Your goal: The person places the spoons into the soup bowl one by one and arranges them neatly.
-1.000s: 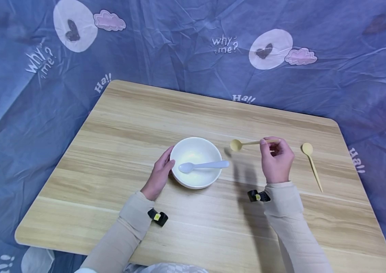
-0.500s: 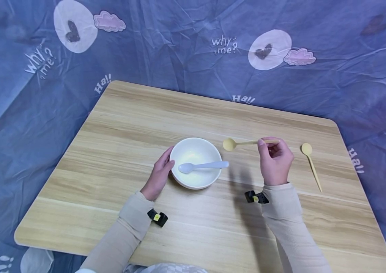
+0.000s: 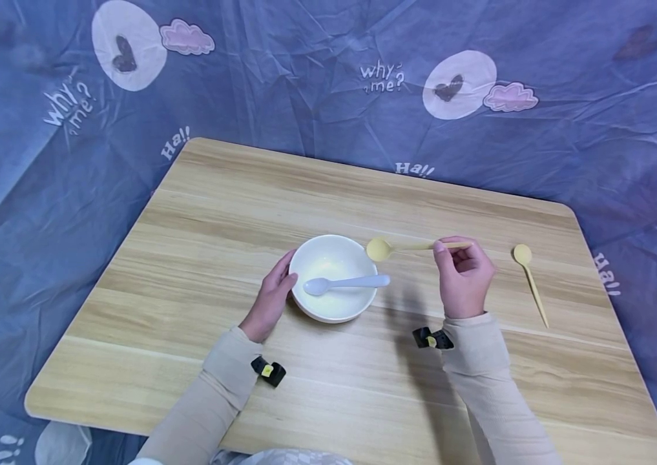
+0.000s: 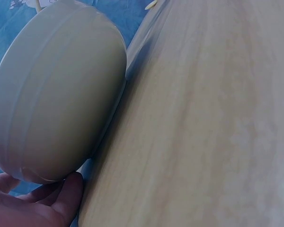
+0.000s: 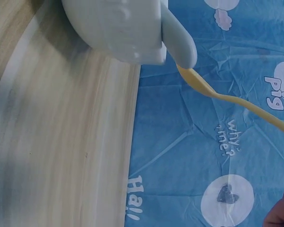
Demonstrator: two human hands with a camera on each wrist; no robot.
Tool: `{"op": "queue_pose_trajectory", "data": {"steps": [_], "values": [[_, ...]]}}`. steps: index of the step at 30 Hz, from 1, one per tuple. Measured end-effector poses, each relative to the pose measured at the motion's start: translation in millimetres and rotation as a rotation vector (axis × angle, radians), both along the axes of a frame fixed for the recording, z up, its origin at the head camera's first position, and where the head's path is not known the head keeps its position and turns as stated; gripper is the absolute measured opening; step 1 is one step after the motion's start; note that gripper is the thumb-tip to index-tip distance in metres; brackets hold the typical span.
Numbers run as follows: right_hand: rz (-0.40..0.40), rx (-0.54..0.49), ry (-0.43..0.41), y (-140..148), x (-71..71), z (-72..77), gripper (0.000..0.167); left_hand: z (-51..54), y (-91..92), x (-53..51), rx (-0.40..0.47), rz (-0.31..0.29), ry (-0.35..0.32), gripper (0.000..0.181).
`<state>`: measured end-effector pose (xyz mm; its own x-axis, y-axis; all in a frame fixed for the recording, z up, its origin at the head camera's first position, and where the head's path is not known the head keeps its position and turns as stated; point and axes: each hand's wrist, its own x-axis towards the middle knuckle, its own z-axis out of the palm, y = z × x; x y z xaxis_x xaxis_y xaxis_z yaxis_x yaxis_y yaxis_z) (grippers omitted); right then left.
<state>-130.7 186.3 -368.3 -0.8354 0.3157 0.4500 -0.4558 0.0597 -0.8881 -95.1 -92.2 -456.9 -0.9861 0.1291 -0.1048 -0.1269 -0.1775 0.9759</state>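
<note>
My left hand (image 3: 270,297) grips the left side of a white bowl (image 3: 328,248), thumb at the rim and fingers along the outer wall. In the left wrist view the fingertips touch the bowl (image 4: 61,94) low on its side. Inside the bowl lies a pale blue spoon (image 3: 351,281), its handle sticking out over the right rim. My right hand (image 3: 464,278) pinches the handle of a yellow spoon (image 3: 378,249). That spoon's head is raised at the bowl's upper right rim. Only a bit of the right hand shows in the right wrist view, with the yellow spoon (image 5: 203,85) beyond.
A second yellow spoon (image 3: 531,281) lies on the wooden table (image 3: 188,258), right of my right hand. Blue printed cloth (image 3: 305,84) hangs behind and beside the table.
My right hand has moved slightly left, bringing the yellow spoon's head from beside the bowl to its upper right rim. The left hand and the bowl stay put.
</note>
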Motion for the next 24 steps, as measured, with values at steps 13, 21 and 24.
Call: {"op": "queue_pose_trajectory", "data": {"steps": [13,21,24], "values": [[0.036,0.009,-0.05,-0.8,-2.1,-11.8,0.02,-1.0,0.0,-1.0,-0.008,0.0,-0.008,0.051],[0.021,0.084,-0.142,-5.7,0.2,-21.4,0.004,-0.8,-0.5,-1.9,0.006,-0.009,-0.033,0.05],[0.021,0.103,-0.173,-8.0,0.9,-26.2,0.009,-1.7,-0.3,-2.5,0.014,-0.013,-0.037,0.05]]}}
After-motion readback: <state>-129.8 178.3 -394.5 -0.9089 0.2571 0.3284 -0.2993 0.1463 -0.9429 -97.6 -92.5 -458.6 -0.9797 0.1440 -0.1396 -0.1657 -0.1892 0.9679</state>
